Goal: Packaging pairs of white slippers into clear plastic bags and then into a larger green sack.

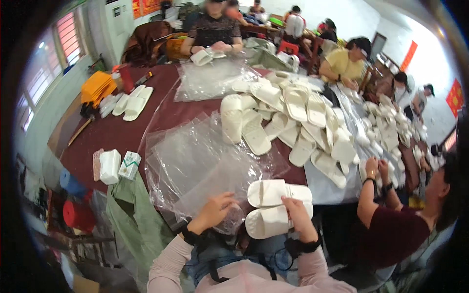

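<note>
My right hand (298,215) grips a pair of white slippers (266,193), held side by side at the table's near edge with the thumb on top. To their left, my left hand (214,211) has its fingers stretched out over clear plastic bags (188,158). A crumpled part of a bag lies under its fingertips; no firm grip on it shows. Beyond my hands rises a large heap of loose white slippers (295,105).
At the left of the dark red table (161,105) lie a white packet (110,166), a small box (130,165), more slippers (132,102) and a yellow stack (97,88). Green cloth (128,205) hangs from the near edge. Several people work around the table, one (395,219) close on my right.
</note>
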`<action>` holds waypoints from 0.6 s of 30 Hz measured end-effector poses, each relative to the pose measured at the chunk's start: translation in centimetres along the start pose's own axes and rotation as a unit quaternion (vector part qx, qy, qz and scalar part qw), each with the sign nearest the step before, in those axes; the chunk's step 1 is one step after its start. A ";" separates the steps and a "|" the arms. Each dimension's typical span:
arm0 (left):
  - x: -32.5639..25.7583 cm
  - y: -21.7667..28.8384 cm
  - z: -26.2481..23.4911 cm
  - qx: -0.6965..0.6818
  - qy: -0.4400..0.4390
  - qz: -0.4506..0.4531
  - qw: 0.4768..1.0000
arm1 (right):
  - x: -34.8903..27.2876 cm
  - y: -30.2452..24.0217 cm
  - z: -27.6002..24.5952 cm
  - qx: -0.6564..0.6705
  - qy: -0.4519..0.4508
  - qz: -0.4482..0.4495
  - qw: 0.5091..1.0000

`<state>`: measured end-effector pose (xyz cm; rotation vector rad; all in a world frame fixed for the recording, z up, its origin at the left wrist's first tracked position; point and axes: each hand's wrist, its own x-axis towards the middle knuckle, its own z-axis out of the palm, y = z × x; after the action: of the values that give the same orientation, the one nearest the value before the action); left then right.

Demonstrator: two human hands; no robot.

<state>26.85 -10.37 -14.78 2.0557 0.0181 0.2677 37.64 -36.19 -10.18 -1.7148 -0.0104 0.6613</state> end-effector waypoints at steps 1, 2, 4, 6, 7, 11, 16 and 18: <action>-0.3 0.0 0.6 0.029 -0.020 0.005 0.999 | -0.5 -0.6 0.5 -0.036 0.015 -0.016 0.999; -0.5 0.0 1.2 0.059 -0.040 0.009 0.997 | 0.4 1.5 0.2 0.038 -0.005 0.003 0.999; -0.5 0.1 1.7 0.076 -0.053 0.047 0.995 | 0.3 2.7 0.7 0.068 -0.008 0.015 0.998; -1.1 1.9 1.8 -0.066 -0.061 -0.050 0.995 | 0.4 3.6 1.6 0.092 -0.045 0.016 0.995; -1.3 2.3 1.9 -0.028 -0.009 -0.023 0.999 | 0.4 4.0 2.1 0.127 -0.074 0.022 0.989; -1.1 1.9 2.1 0.045 -0.008 0.024 0.999 | -0.6 3.4 3.7 0.203 -0.199 0.056 0.957; -1.0 3.3 1.8 0.289 -0.076 0.063 0.952 | -1.4 3.3 5.7 0.350 -0.229 0.061 0.906; -1.8 3.2 2.0 0.298 -0.051 0.097 0.948 | -1.7 2.9 6.9 0.332 -0.229 0.019 0.915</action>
<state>25.18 -13.85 -13.26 2.6783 -0.1904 0.3011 32.30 -31.40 -12.81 -0.8851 -0.0738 0.9547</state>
